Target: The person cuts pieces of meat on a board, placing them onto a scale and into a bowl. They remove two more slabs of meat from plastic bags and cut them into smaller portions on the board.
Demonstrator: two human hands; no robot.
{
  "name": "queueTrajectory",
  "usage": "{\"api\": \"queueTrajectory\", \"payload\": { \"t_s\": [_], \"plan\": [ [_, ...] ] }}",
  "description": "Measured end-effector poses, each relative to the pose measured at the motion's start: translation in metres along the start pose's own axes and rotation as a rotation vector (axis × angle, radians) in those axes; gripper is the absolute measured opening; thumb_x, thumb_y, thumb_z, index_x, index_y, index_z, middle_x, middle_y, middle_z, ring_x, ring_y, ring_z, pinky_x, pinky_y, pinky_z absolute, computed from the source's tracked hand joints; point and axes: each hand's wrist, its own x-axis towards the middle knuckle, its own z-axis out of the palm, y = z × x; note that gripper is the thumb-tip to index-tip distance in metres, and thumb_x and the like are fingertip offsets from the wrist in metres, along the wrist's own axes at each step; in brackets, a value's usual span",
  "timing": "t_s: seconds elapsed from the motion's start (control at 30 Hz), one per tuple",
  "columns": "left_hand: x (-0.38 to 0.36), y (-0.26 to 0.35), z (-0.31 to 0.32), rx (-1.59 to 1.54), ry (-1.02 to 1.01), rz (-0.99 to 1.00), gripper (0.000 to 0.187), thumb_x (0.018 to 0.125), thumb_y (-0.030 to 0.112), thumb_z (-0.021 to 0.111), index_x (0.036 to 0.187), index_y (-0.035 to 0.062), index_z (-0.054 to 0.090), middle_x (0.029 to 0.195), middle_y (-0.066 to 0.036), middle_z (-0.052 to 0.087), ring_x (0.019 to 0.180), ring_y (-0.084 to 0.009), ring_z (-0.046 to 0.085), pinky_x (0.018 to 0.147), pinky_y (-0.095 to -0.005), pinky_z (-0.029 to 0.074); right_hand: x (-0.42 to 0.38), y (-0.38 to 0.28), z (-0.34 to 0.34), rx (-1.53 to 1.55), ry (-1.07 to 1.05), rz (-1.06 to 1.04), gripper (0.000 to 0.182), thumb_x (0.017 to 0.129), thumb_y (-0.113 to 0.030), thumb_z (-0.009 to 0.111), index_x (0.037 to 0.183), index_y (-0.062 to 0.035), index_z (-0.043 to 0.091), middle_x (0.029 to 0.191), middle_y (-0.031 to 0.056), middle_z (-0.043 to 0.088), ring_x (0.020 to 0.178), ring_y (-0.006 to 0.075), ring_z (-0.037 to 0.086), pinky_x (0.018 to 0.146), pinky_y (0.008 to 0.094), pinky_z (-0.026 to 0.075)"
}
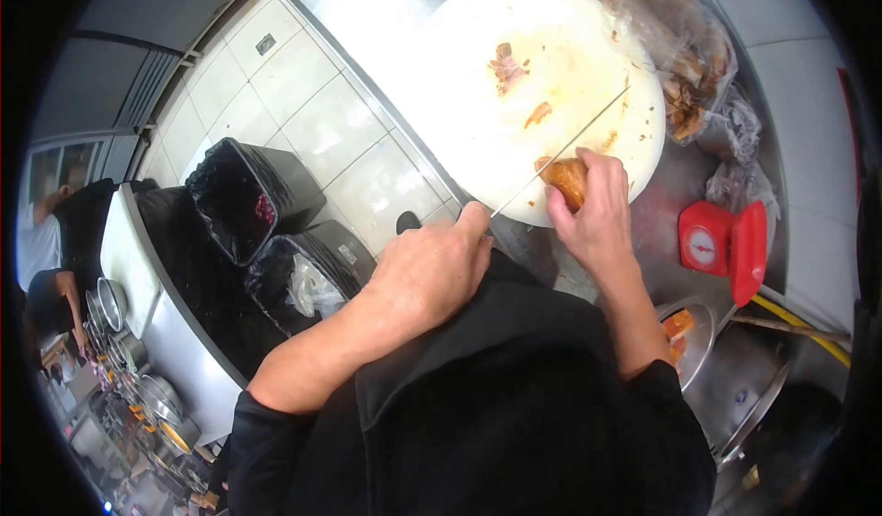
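Observation:
On a round white cutting board (459, 84) lies a piece of browned meat (564, 181), held at its right side by my right hand (595, 205). My left hand (432, 263) is closed around the handle of a long thin knife (588, 126). The blade, seen nearly edge-on, reaches across the board and passes at the upper left of the meat; whether it touches the meat is hard to tell. Small meat scraps (507, 68) and a thin strip (538, 113) lie farther up the board.
Plastic bags (684, 43) with meat sit right of the board. Nearby are a red scale (705, 236), a metal bowl (700, 332) with orange-brown pieces and a large pot (746, 383). Two lined bins (303, 181) stand on the floor at left. Other people are at far left.

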Motion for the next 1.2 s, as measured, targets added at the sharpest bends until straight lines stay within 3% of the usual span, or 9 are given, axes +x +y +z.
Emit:
{"api": "queueTrajectory", "payload": {
  "t_s": [0.33, 0.63, 0.73, 0.83, 0.87, 0.97, 1.1, 1.13, 1.2],
  "plan": [
    [-0.047, -0.016, -0.023, 0.067, -0.184, -0.078, 0.023, 0.100, 0.019, 0.060, 0.101, 0.0020, 0.045, 0.069, -0.026, 0.061, 0.073, -0.0507, 0.063, 0.064, -0.0584, 0.049, 0.000, 0.008, 0.004, -0.007, -0.037, -0.031, 0.049, 0.081, -0.008, 0.077, 0.123, 0.0017, 0.055, 0.112, 0.0220, 0.055, 0.101, 0.0421, 0.054, 0.088, 0.0485, 0.049],
    [0.034, -0.004, 0.011, 0.024, -0.201, -0.093, 0.023, 0.101, 0.023, 0.056, 0.108, 0.0023, 0.049, 0.081, -0.028, 0.067, 0.083, -0.0514, 0.065, 0.076, -0.0592, 0.050, 0.002, 0.008, 0.005, -0.017, -0.039, -0.045, 0.049, 0.078, -0.005, 0.079, 0.121, 0.0026, 0.056, 0.109, 0.0212, 0.055, 0.100, 0.0415, 0.055, 0.088, 0.0478, 0.049],
    [0.056, -0.006, 0.004, 0.031, -0.177, -0.058, 0.026, 0.101, 0.026, 0.056, 0.111, 0.0021, 0.053, 0.084, -0.028, 0.069, 0.087, -0.0501, 0.066, 0.079, -0.0572, 0.051, 0.002, 0.018, 0.002, 0.026, -0.105, -0.046, 0.055, 0.078, -0.004, 0.079, 0.128, 0.0002, 0.056, 0.115, 0.0206, 0.056, 0.107, 0.0411, 0.055, 0.094, 0.0464, 0.049],
    [0.073, -0.007, -0.011, 0.072, -0.170, -0.056, 0.030, 0.102, 0.029, 0.054, 0.113, 0.0017, 0.056, 0.089, -0.027, 0.070, 0.092, -0.0473, 0.068, 0.084, -0.0545, 0.052, 0.023, 0.023, -0.039, 0.138, -0.417, -0.138, 0.070, 0.078, -0.006, 0.080, 0.142, -0.0067, 0.053, 0.134, 0.0220, 0.052, 0.122, 0.0408, 0.052, 0.105, 0.0449, 0.046],
    [0.074, -0.008, -0.014, 0.090, -0.153, -0.072, 0.030, 0.102, 0.029, 0.054, 0.113, 0.0015, 0.056, 0.090, -0.027, 0.070, 0.093, -0.0469, 0.068, 0.084, -0.0543, 0.052, 0.022, 0.023, -0.049, 0.003, -0.429, -0.123, 0.085, 0.076, -0.008, 0.083, 0.152, -0.0151, 0.047, 0.152, 0.0221, 0.041, 0.136, 0.0400, 0.045, 0.115, 0.0445, 0.041],
    [0.074, -0.008, -0.021, 0.089, -0.109, -0.130, 0.031, 0.102, 0.029, 0.053, 0.114, 0.0003, 0.055, 0.092, -0.028, 0.070, 0.095, -0.0472, 0.068, 0.085, -0.0545, 0.052, 0.015, 0.020, -0.064, 0.049, -0.307, 0.067, 0.090, 0.073, -0.007, 0.085, 0.154, -0.0129, 0.045, 0.158, 0.0212, 0.035, 0.141, 0.0401, 0.042, 0.119, 0.0453, 0.038],
    [0.073, -0.008, -0.014, 0.098, -0.054, -0.096, 0.031, 0.102, 0.029, 0.053, 0.113, -0.0002, 0.052, 0.091, -0.030, 0.069, 0.093, -0.0485, 0.067, 0.084, -0.0558, 0.052, -0.004, 0.010, -0.036, 0.037, -0.245, -0.034, 0.088, 0.072, -0.013, 0.087, 0.151, -0.0102, 0.048, 0.153, 0.0208, 0.040, 0.137, 0.0421, 0.046, 0.114, 0.0463, 0.042],
    [0.071, -0.008, -0.012, 0.112, -0.043, -0.086, 0.031, 0.102, 0.029, 0.053, 0.113, -0.0002, 0.052, 0.091, -0.031, 0.069, 0.092, -0.0487, 0.067, 0.084, -0.0561, 0.051, -0.003, 0.013, -0.029, 0.080, -0.219, -0.025, 0.072, 0.078, -0.022, 0.085, 0.143, -0.0078, 0.056, 0.138, 0.0222, 0.053, 0.128, 0.0421, 0.053, 0.107, 0.0456, 0.046],
    [0.070, -0.005, -0.013, 0.129, -0.060, -0.106, 0.031, 0.103, 0.028, 0.053, 0.113, -0.0001, 0.051, 0.091, -0.031, 0.069, 0.092, -0.0489, 0.067, 0.083, -0.0565, 0.051, 0.006, 0.006, -0.032, 0.109, -0.251, 0.213, 0.060, 0.085, -0.027, 0.081, 0.137, -0.0054, 0.061, 0.125, 0.0226, 0.059, 0.121, 0.0417, 0.056, 0.102, 0.0446, 0.048]
  ]
}}
